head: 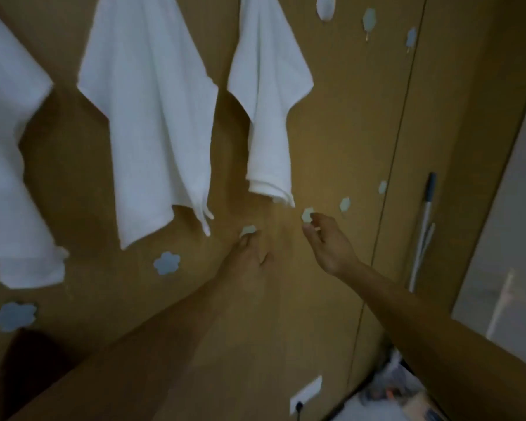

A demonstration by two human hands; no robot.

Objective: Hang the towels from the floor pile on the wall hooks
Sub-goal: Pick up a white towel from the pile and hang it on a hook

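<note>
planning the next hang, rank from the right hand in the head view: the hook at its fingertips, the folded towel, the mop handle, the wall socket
1. Hook, at the right hand's fingertips.
2. Folded towel, just up-left.
3. Mop handle, off to the right.
4. Wall socket, far below.

Three white towels hanging on a tan wall: left towel, middle towel, right towel. Pale blue flower-shaped hooks scattered below and to the right. Left hand reaching up, fingertips at one bare hook. Right hand raised beside it, fingers loosely curled, just beside another hook. Wall socket low down. Mop handle leaning at right.
</note>
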